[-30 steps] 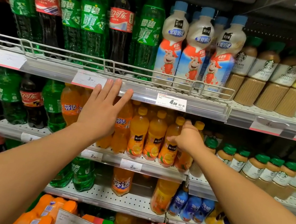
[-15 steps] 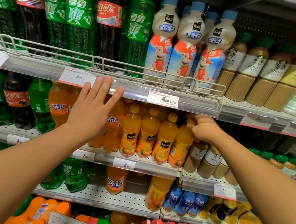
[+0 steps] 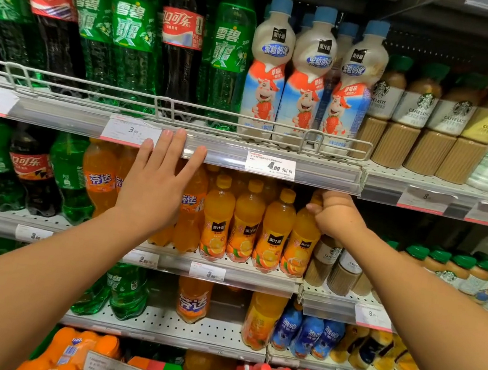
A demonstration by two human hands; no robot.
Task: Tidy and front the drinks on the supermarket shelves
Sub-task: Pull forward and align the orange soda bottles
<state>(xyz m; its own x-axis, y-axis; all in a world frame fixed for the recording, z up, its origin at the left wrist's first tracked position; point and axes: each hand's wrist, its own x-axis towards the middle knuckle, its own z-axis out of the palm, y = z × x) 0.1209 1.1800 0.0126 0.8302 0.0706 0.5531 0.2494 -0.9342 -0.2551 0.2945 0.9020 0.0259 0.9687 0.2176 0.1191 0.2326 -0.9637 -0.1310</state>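
The right hand (image 3: 336,217) is now gripping the neck of the end juice bottle (image 3: 298,244), having pulled it forward level with its row on the middle shelf (image 3: 243,278). The left hand (image 3: 155,185) is still resting flat, fingers straight, on the rail (image 3: 228,154), holding nothing. That row is looking fronted.

Right hand (image 3: 336,217) hides orange juice bottle (image 3: 301,248) cap.

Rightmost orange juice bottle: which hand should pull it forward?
Right. The right hand already grips the neck of the rightmost orange juice bottle; the left hand is flat, fingers on the shelf edge above.
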